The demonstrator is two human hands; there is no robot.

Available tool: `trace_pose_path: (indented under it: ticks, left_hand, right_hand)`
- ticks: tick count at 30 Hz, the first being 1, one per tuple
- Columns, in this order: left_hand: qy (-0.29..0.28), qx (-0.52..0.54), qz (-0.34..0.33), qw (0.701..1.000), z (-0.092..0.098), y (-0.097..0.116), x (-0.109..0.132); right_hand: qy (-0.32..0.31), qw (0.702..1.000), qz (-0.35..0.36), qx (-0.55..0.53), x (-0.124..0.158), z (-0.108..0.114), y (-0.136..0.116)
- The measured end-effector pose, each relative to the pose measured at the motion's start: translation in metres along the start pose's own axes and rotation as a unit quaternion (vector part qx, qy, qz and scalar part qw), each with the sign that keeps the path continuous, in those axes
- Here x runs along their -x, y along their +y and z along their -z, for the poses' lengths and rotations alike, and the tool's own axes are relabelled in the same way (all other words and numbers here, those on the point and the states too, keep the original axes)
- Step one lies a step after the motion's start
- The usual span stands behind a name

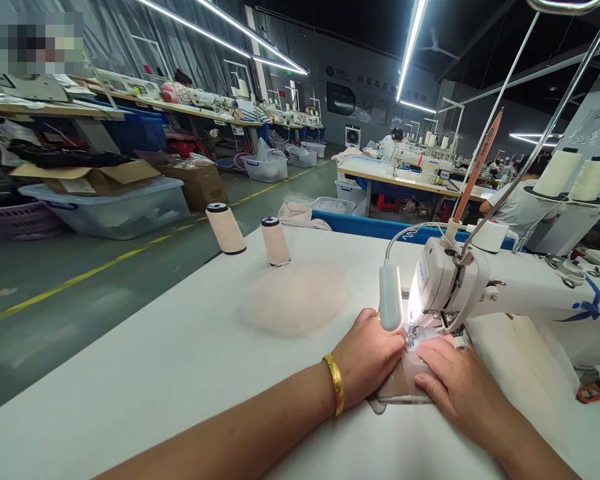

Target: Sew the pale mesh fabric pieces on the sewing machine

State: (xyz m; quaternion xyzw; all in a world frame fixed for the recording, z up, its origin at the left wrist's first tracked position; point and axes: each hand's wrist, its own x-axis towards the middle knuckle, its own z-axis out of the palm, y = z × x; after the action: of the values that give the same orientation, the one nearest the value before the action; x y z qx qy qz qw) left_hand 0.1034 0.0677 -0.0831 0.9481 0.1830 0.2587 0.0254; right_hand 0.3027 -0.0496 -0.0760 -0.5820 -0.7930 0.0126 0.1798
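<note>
A white sewing machine (510, 287) stands at the right, its lamp lit over the needle area. My left hand (370, 353), with a gold bangle at the wrist, is left of the presser foot, fingers curled together on the edge of thin pale fabric (413, 373). On the right of the foot, my right hand (455, 380) lies over the same fabric with its thumb apart from the fingers. Sheer pale fabric (300, 297) rests on the white table (195, 367), left of the machine. More thin cloth (525, 367) lies below the machine arm.
Two peach thread cones (226, 230) (275, 241) stand at the table's far edge. Blue cloth (360, 225) borders the back of the table. Clear bins (115, 207), a cardboard box and other workstations are beyond. A seated person in a light shirt is at the far right.
</note>
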Motion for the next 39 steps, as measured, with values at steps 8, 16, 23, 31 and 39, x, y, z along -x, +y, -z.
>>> trace_pose_path:
  ticks: [8, 16, 23, 31, 39]
  left_hand:
    - [-0.053, -0.051, 0.074, 0.995, -0.015, -0.01, 0.003]
    - [-0.045, -0.111, -0.033, 0.992, 0.019, 0.016, 0.004]
    - [-0.109, 0.01, 0.009, 0.994, 0.027, 0.03, 0.014]
    - [-0.014, -0.005, 0.0, 1.0, 0.021, 0.024, 0.011]
    - [-0.031, 0.021, -0.024, 0.999, 0.021, 0.024, 0.01]
  right_hand:
    - [0.086, 0.992, -0.046, 0.08, 0.01, -0.005, 0.012]
    - [0.153, 0.96, -0.096, 0.212, 0.012, 0.002, 0.027]
    - [0.166, 0.98, 0.065, 0.092, 0.009, 0.003, -0.002]
    - [0.025, 0.998, 0.058, 0.011, 0.005, -0.003, -0.004]
    - [0.046, 0.995, 0.079, 0.025, 0.006, -0.004, -0.003]
